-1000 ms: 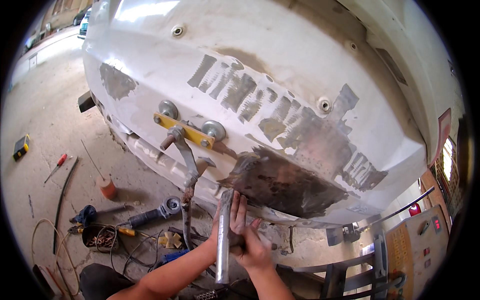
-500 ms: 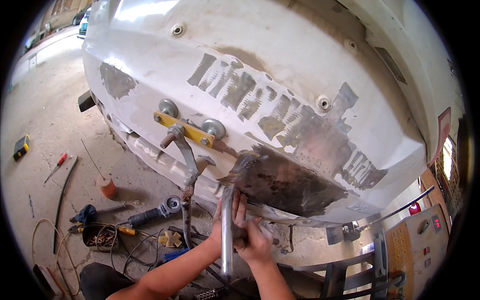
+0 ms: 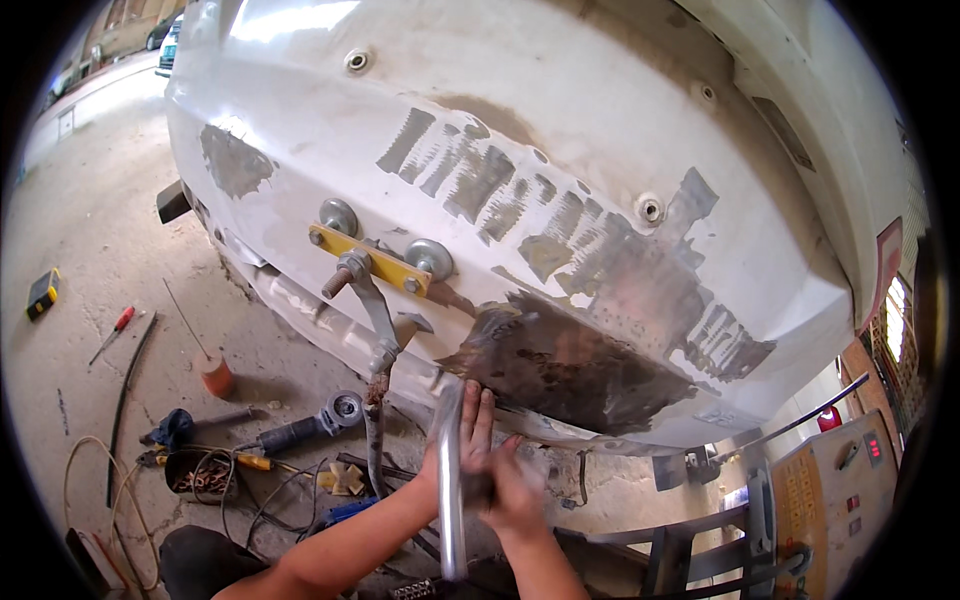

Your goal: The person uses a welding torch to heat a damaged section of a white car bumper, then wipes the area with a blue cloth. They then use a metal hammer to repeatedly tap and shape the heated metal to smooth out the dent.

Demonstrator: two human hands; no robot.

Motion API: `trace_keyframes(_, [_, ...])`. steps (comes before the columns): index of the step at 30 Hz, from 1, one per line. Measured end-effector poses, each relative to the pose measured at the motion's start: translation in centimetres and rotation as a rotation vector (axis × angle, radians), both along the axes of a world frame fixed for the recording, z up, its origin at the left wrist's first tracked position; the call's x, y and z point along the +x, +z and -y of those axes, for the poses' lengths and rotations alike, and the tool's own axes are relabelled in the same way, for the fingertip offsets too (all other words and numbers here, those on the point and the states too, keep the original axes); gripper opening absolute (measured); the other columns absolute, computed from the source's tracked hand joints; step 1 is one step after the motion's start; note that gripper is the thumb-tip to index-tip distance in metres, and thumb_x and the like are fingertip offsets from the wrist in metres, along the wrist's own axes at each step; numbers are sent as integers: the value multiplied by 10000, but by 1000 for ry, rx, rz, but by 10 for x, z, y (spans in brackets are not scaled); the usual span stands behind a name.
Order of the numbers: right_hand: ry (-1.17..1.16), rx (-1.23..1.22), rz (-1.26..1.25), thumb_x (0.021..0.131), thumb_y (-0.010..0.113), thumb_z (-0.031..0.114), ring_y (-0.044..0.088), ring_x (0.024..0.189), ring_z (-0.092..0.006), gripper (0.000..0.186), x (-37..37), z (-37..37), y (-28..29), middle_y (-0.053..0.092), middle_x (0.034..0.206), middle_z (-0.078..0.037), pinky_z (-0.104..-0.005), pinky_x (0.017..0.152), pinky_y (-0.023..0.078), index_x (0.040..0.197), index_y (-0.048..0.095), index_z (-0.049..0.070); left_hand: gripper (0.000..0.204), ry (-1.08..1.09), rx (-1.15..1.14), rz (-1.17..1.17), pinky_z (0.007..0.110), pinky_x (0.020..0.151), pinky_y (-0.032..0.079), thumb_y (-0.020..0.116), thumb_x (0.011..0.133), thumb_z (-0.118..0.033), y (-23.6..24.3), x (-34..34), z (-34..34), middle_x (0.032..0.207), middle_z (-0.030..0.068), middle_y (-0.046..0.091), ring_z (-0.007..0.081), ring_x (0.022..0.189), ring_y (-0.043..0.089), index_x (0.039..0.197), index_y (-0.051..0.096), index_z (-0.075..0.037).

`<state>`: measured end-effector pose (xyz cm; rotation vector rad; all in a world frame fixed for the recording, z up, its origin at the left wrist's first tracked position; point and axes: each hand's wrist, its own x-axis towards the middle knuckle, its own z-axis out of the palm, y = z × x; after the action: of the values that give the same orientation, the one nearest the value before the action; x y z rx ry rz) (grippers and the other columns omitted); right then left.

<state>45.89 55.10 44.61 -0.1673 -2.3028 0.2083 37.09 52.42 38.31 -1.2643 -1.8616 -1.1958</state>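
A white car body panel (image 3: 600,90) has grey patches and a large dark bare-metal patch (image 3: 570,360). My left hand (image 3: 475,415) has its fingers stretched against the panel's lower edge, partly hidden behind an upright silver metal bar tool (image 3: 450,520). My right hand (image 3: 515,485), blurred, is closed on a dark part of that tool, just right of the bar. Beside them, a yellow plate fixture (image 3: 370,255) with round metal pads is on the panel, joined to a rusty curved metal arm (image 3: 375,335).
On the concrete floor (image 3: 100,230) lie a red-handled screwdriver (image 3: 118,325), a power tool (image 3: 300,430), a box of small metal pieces (image 3: 200,475), cables and an orange pot (image 3: 215,375). A machine with a control panel (image 3: 830,500) stands at right, beside a black metal frame (image 3: 665,560).
The silver bar and my right hand have shifted slightly over the last second, and the right hand is now blurred. My left hand stays at the panel's lower edge.
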Motion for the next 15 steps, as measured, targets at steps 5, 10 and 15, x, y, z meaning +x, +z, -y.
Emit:
trace_keyframes(5, [71, 28, -62, 811, 597, 555, 598, 517, -283, 508, -1, 7, 3, 554, 579, -104, -355, 482, 478, 748, 579, 51, 625, -62, 60, 125, 526, 997, 374, 602, 828, -350, -5, 1, -3, 1358, 282, 380, 438, 1277, 361, 1243, 471, 99])
trace_keyframes(10, [-23, -23, -5, 793, 590, 591, 610, 536, -286, 543, -5, 0, 6, 552, 590, -113, -363, 492, 481, 736, 584, 52, 691, 30, -123, -47, 519, 996, 375, 618, 805, -405, -10, -3, -3, 1370, 283, 368, 431, 1281, 358, 1255, 459, 95])
trace_keyframes(15, [-45, -2, 4, 821, 550, 599, 598, 523, -294, 545, -3, 0, 1, 541, 582, -119, -376, 492, 477, 714, 565, 64, 679, -22, -39, 55, 531, 1047, 305, 550, 819, -367, -16, 0, -9, 1403, 244, 345, 427, 1297, 336, 1296, 408, 95])
